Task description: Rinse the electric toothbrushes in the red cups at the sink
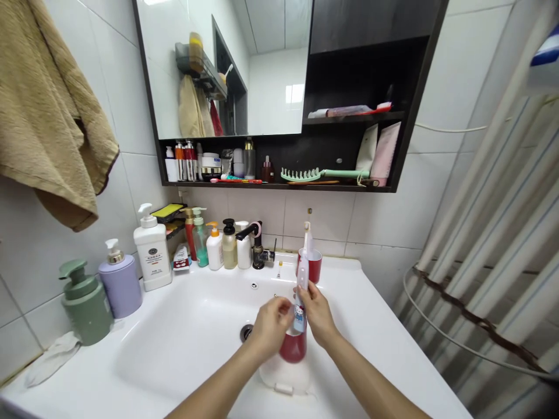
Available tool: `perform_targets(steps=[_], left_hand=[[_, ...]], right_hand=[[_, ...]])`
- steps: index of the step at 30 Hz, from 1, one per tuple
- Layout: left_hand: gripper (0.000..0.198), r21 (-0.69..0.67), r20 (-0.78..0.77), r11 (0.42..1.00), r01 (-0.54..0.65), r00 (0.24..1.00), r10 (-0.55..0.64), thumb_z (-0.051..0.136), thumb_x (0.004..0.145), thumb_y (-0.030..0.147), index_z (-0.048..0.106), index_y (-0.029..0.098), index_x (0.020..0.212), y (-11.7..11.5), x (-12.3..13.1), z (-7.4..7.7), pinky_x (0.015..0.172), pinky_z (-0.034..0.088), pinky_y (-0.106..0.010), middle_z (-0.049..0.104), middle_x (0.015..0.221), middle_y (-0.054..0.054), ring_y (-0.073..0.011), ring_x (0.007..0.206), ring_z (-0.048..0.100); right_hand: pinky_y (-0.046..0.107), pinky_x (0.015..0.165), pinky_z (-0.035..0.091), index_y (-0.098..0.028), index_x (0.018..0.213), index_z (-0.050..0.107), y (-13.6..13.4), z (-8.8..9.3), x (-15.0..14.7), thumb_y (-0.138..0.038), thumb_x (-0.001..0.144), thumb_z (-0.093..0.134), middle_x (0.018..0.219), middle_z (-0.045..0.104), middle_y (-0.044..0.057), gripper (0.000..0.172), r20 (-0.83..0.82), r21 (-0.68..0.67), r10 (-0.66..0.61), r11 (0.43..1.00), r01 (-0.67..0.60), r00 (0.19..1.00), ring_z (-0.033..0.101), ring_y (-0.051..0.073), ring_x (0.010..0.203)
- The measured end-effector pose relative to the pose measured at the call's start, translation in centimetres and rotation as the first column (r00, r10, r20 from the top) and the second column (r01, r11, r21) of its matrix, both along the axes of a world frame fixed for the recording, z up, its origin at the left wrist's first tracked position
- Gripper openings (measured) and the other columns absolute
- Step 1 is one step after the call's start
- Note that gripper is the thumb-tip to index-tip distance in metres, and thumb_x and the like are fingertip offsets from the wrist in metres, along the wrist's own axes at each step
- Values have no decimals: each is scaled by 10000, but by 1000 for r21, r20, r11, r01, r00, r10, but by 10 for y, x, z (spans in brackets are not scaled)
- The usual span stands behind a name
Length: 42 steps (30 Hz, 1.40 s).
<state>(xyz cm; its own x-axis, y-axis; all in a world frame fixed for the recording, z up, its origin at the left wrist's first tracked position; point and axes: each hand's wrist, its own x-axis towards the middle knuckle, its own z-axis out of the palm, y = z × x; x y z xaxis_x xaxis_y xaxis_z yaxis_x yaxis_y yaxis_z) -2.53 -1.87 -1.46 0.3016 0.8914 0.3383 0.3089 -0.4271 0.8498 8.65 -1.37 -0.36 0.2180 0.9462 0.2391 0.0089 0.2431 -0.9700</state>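
Over the white sink (183, 326), my right hand (318, 314) grips an upright electric toothbrush (302, 279) by its handle. The brush head points up and the base is white with a cartoon print. My left hand (271, 326) is closed around a red cup (292, 346) just below the toothbrush, its fingertips touching the toothbrush base. A second red cup (315, 265) stands on the counter behind the hands, near the wall.
Several pump bottles (152, 250) line the back left of the counter beside a black faucet (255, 241). A tan towel (48, 128) hangs at left. A dark shelf (279, 186) above holds toiletries and a green comb. A striped shower curtain (498, 244) hangs at right.
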Motion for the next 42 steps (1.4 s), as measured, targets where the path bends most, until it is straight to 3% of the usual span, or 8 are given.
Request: perform_targets(steps=[4,7,14,19,25,34,38,42], left_hand=[[219,126,-426,990,62,905,-3,413,575,114,500,177,766,-11,-1,-11,728,318,-274,505,821,-28,-154,793,429],[208,113,-528,990,89,849,-16,401,551,86,513,167,708,-10,0,-18,723,308,-282,499,822,-34,-172,811,415],[244,139,-474,973,184,875,-97,354,529,43,509,183,656,-7,7,-21,682,316,-266,505,780,-26,-171,796,422],[199,248,-533,919,307,835,-135,376,555,74,504,171,672,-4,35,-1,642,333,-271,508,761,-46,-182,752,436],[153,404,-480,840,361,866,-142,385,581,86,495,166,653,25,91,23,635,343,-286,505,749,-66,-197,745,441],[159,241,-177,919,312,945,-274,422,530,38,445,192,496,80,146,26,714,318,-291,482,659,-11,-188,773,425],[167,202,-156,936,288,953,-259,420,529,32,455,194,510,97,155,26,762,288,-307,493,715,-22,-196,823,407],[197,196,-127,953,230,970,-207,430,520,20,480,185,615,107,149,28,835,203,-317,477,839,-46,-202,908,360]], right_hand=[[239,542,375,-161,794,481,7,-21,-1,-353,619,431,658,549,11,265,96,-13,-23,1000,24,995,480,132,571],[251,578,371,-159,684,532,6,-36,0,-330,601,453,674,558,26,206,184,-14,-44,999,48,982,493,153,617],[273,599,388,-155,733,559,-3,-40,13,-302,625,428,669,601,23,224,282,-30,2,1000,7,959,529,167,628],[276,645,390,-144,839,521,-4,-24,48,-316,637,421,772,606,40,283,290,-13,-70,997,77,954,534,168,693],[278,654,395,-135,849,500,16,3,104,-296,666,433,788,586,37,253,310,9,-192,980,199,931,525,154,703],[330,664,407,-141,946,440,72,6,154,-258,734,383,948,484,38,248,369,-24,-254,959,282,894,488,138,792],[334,670,406,-145,955,435,93,6,162,-257,735,382,962,478,40,252,379,-39,-251,957,286,891,485,141,801],[332,663,409,-143,958,433,106,6,166,-255,733,387,962,477,41,256,396,-59,-230,960,274,889,486,141,799]])
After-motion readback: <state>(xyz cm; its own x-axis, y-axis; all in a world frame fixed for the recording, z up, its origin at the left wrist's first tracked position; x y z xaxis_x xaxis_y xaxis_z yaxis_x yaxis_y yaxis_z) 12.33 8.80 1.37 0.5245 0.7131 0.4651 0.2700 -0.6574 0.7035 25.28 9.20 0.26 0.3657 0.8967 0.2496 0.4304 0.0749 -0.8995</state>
